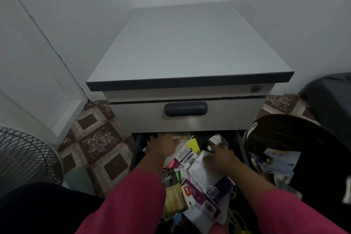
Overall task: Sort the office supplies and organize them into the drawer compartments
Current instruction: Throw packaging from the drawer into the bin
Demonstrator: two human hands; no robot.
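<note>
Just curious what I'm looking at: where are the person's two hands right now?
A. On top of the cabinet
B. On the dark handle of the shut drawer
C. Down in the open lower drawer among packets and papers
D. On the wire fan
C: the left hand and right hand both reach into the open lower drawer, among its packets and papers, below the shut drawer's handle.

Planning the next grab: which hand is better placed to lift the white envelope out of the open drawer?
Right. The right hand already rests on the white envelope; the left hand is busy with papers at the drawer's back left.
</note>
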